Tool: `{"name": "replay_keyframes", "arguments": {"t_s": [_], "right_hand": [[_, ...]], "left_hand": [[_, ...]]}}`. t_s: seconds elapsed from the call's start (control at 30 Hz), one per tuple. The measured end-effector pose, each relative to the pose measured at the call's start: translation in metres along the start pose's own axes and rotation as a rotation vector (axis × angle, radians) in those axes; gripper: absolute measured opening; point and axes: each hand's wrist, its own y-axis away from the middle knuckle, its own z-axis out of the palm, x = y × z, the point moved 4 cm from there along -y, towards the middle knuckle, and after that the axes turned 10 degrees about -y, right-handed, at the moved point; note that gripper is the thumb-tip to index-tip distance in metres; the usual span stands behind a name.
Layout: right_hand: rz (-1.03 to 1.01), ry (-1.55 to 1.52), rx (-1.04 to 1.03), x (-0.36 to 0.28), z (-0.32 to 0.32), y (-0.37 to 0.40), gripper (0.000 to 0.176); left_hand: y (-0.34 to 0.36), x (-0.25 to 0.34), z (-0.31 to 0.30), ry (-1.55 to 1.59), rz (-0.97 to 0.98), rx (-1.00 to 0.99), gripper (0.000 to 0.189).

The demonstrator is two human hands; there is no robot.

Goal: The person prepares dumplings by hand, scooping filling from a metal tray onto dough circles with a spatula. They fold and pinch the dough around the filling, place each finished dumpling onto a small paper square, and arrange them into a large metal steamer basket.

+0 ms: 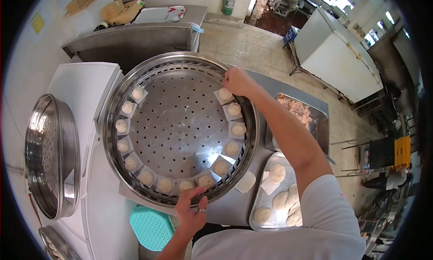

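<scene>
A large round steamer tray (180, 120) of perforated steel sits on the steel table in front of me. Small pleated buns (165, 185), each on a square of white paper, line its left, near and right edges; the middle and far side are bare metal. My right hand (240, 82) is closed round the far right rim, just beyond a bun (225, 94). At the near rim my left hand (191, 209), with a ring on one finger, has its fingers over the edge and its thumb outside, pinching the rim beside a bun (185, 185).
To the right stand a metal pan of minced filling (295, 110) and a tray (257, 201) with dough pieces. Loose paper squares (246, 182) lie between. A second steamer tray (49, 156) leans at left. A turquoise basket (152, 227) is below.
</scene>
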Motion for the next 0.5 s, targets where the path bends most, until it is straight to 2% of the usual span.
{"name": "replay_keyframes", "arguments": {"t_s": [0.17, 0.27, 0.5], "right_hand": [[0.045, 0.046, -0.003, -0.032, -0.035, 0.018, 0.023], [0.022, 0.028, -0.08, -0.018, -0.018, 0.011, 0.026], [0.193, 0.204, -0.281, 0.005, 0.03, 0.008, 0.038]], "left_hand": [[0.002, -0.004, 0.001, 0.067, -0.058, -0.004, 0.026], [0.004, -0.007, 0.003, 0.109, -0.079, 0.003, 0.026], [0.007, -0.01, 0.002, 0.122, -0.098, 0.005, 0.028]]}}
